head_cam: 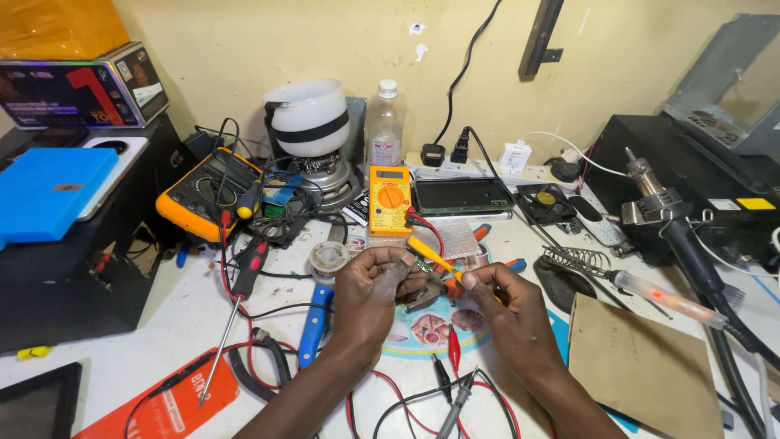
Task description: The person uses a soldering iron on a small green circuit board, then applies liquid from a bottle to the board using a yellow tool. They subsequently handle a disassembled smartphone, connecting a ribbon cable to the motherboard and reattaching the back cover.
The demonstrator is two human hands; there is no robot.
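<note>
Your left hand [375, 284] is curled in, fingers clamped around a small clear part [396, 279]. Your right hand [497, 299] pinches the yellow-handled tool [431, 257], tip at that part, both raised just over the cluttered bench [162, 325], near the yellow multimeter [390, 199].

Yellow multimeter [390, 199], red-handled screwdriver [240, 301], blue-handled knife [314, 323], white table [187, 317], brown cardboard [642, 366]

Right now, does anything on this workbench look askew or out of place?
Mostly clutter. Red and black test leads sprawl in tangles across the bench, partly over a red-handled screwdriver. The larger multimeter lies tilted off a box edge. Both hands, left hand and right hand, work over the mess.
</note>
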